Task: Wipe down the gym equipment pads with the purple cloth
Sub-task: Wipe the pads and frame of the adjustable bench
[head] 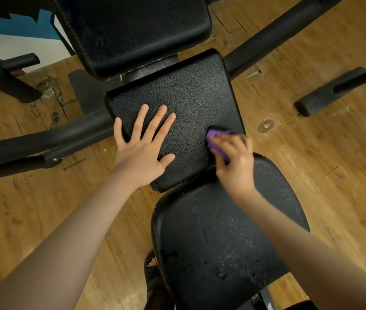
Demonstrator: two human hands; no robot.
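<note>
purple cloth [216, 143] sat bunched under the right hand [235, 159], at the right edge of the middle pad [184, 104], centre of the frame. fingers [226, 139] curled round it, pinching it against the vinyl; blurred, so probably mid-stroke. left hand [143, 151] lay flat on the same pad's left half, fingers [153, 121] spread wide and straight, holding nothing, bracing.

risks, as judged: could slip off the pad's right edge, since the cloth was already right at it, and drop to the wooden floor [323, 153]. might skip the strip under the left palm unless that hand shifted. small wad, so thin coverage and missed streaks likely. near pad [222, 231], lower centre, looked speckled with droplets or dust, apparently not yet wiped; easy to leave behind. far pad [137, 30], upper centre, also apparently untouched.

count: three black pads in a row; one cloth; two hands; two foam-covered handles, one [22, 60] upper left, one [325, 92] at right; one sandalled foot [153, 265] at bottom centre.
</note>
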